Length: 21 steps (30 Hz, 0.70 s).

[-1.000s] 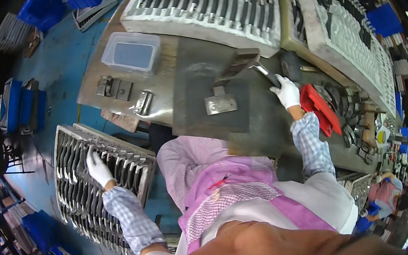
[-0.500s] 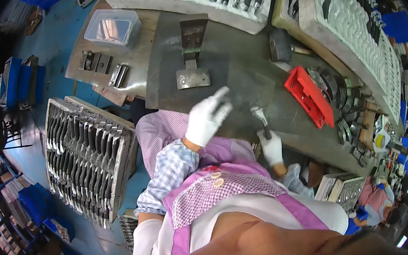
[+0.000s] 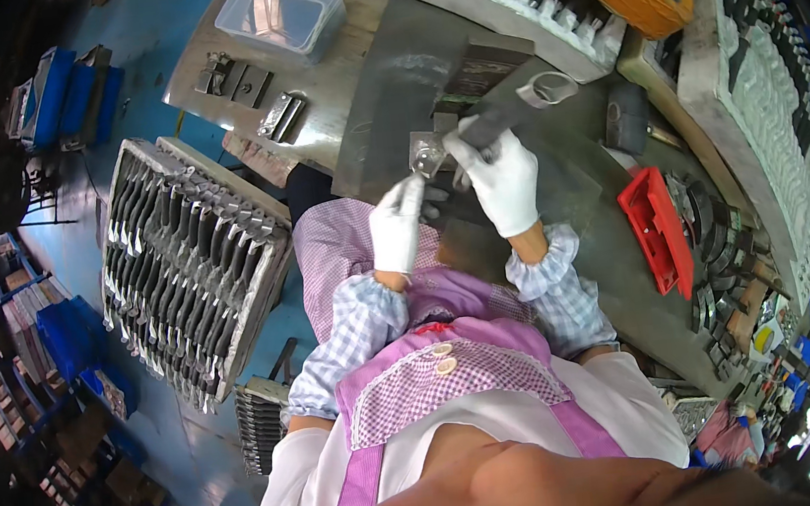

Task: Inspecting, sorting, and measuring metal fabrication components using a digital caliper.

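Observation:
My right hand [image 3: 502,182], in a white glove, is closed around a black-handled tool [image 3: 487,128]. Its silver, looped-looking end [image 3: 547,89] points away to the right and is blurred. My left hand [image 3: 398,224], gloved too, has its fingertips pinched at a small shiny rounded metal piece [image 3: 427,156]. That piece is in front of the flat foot of a dark metal block stand [image 3: 493,63] on the bench; its exact shape is hard to make out. The two hands are close together, and my right fingers partly cover the stand.
A clear plastic box [image 3: 283,15] and small metal fixtures [image 3: 283,117] are at the bench's far left. Racks of black handles [image 3: 189,268] stand left, at the back and right. A black mallet [image 3: 625,118] and a red plastic holder [image 3: 657,232] lie right.
My right hand has moved up and left with the black-handled tool, beside the stand. My left hand has closed from spread fingers to a pinch. The view has shifted.

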Tool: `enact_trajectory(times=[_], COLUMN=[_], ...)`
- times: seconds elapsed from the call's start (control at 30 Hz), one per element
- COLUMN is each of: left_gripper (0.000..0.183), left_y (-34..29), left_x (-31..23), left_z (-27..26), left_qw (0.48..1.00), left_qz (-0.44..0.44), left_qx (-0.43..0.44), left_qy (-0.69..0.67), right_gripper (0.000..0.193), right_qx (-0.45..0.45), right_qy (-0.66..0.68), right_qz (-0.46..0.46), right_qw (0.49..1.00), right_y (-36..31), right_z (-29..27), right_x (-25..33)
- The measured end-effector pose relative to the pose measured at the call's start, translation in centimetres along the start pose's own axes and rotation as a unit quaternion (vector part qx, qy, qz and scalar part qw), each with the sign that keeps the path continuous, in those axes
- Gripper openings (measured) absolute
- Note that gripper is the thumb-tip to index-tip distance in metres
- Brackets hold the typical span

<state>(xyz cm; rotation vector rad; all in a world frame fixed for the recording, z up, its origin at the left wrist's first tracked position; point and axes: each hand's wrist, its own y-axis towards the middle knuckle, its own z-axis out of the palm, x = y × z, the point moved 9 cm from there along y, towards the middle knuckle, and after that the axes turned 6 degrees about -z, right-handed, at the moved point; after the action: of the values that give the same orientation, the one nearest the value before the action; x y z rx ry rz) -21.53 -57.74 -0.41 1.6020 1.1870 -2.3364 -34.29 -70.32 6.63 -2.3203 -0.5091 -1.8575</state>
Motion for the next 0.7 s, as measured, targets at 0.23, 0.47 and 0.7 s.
enact_trajectory(times=[0.23,0.47,0.7], left_gripper=[0.024,0.027,0.036], left_y=[3.8,5.7,5.7], left_x=[-3.5,-2.6,-2.3], left_z=[-2.6,0.1,-0.2], left_qw=[0.988,0.951,0.954], left_qz=[0.102,0.132,0.131], left_qx=[-0.073,-0.074,-0.049], left_qy=[0.085,0.270,0.266], right_gripper=[0.028,0.020,0.012], right_qx=[0.054,0.042,-0.011], right_qy=[-0.200,-0.091,0.029], right_qz=[-0.082,0.046,-0.034], right_qw=[0.975,0.994,0.999], right_y=[1.8,-0.1,-1.4], right_z=[2.0,-2.0,-1.6], right_x=[1.5,-5.1,-6.9])
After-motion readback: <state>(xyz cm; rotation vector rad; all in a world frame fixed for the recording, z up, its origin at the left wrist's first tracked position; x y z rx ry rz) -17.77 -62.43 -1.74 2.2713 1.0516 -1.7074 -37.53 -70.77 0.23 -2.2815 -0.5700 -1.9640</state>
